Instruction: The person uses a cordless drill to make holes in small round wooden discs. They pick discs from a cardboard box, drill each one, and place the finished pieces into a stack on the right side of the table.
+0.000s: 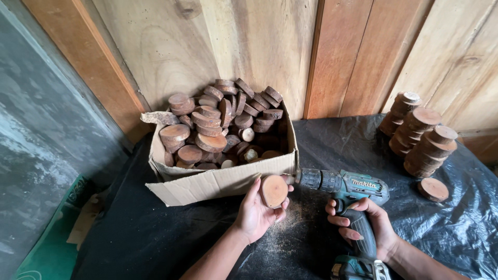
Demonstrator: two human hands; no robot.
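My left hand (257,212) holds a round wooden slice (274,190) upright by its edge, just in front of the cardboard box. My right hand (365,225) grips the handle of a teal cordless drill (345,189). The drill lies level, its chuck pointing left and meeting the edge of the wooden slice. Pale sawdust (298,212) is scattered on the black plastic sheet (155,238) beneath both hands.
An open cardboard box (218,179) heaped with several wooden slices stands at centre left. Three stacks of wooden slices (423,140) lean at the right, with a single slice (433,189) lying beside them. Wooden plank walls rise behind; a grey wall stands on the left.
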